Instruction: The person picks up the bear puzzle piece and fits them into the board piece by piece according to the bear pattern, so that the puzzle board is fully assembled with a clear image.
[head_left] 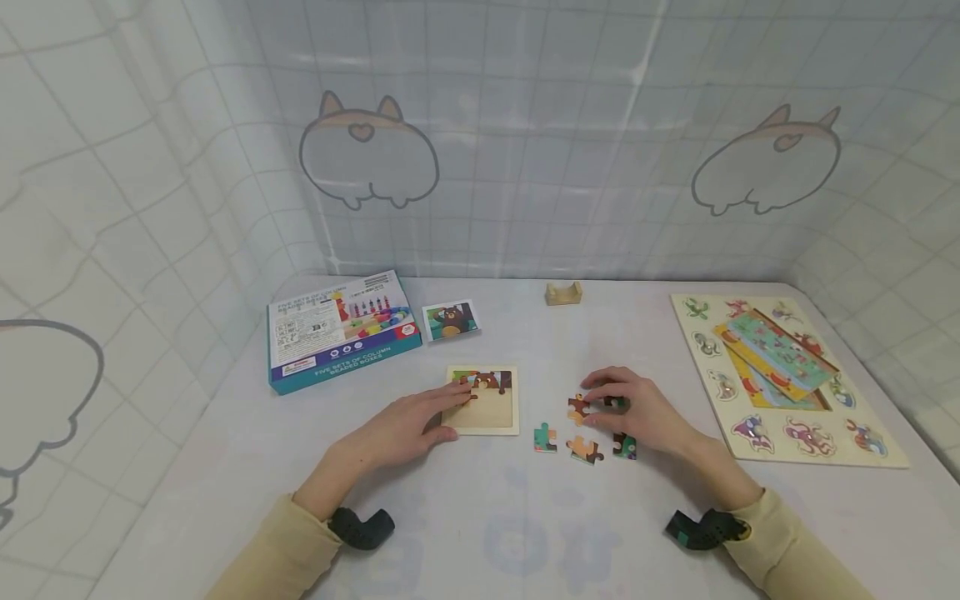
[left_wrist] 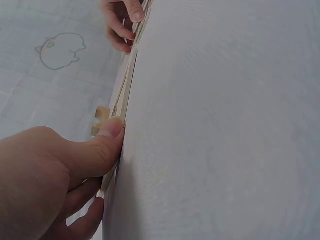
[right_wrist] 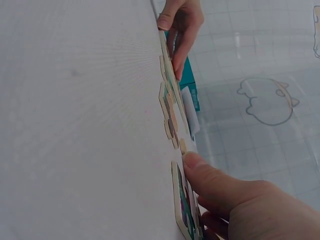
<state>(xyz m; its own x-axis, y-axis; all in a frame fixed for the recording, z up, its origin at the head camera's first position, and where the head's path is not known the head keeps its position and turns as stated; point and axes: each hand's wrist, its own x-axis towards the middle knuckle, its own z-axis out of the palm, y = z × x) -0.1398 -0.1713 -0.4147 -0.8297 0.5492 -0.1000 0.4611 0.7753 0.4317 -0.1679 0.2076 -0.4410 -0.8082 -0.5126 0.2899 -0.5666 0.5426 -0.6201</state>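
A wooden puzzle tray [head_left: 495, 419] lies at the middle of the table, with bear-picture pieces [head_left: 491, 381] along its far side. My left hand [head_left: 405, 425] holds the tray's left side, thumb at the near corner and fingers over the frame. In the left wrist view the left thumb [left_wrist: 100, 150] presses the tray's edge. My right hand [head_left: 637, 408] pinches a brown-and-orange puzzle piece [head_left: 577, 408] between thumb and fingers, low over the table. Near it lie a green piece [head_left: 545, 438], an orange piece [head_left: 585, 450] and a dark green piece [head_left: 624, 446]. Another piece is partly hidden beneath the right hand.
Behind the tray lie a bear picture card [head_left: 451, 320] and a boxed bead set [head_left: 341, 329]. A small wooden holder [head_left: 563, 294] stands at the back. On the right, a large wooden animal puzzle board [head_left: 697, 325] carries colourful boards [head_left: 780, 354].
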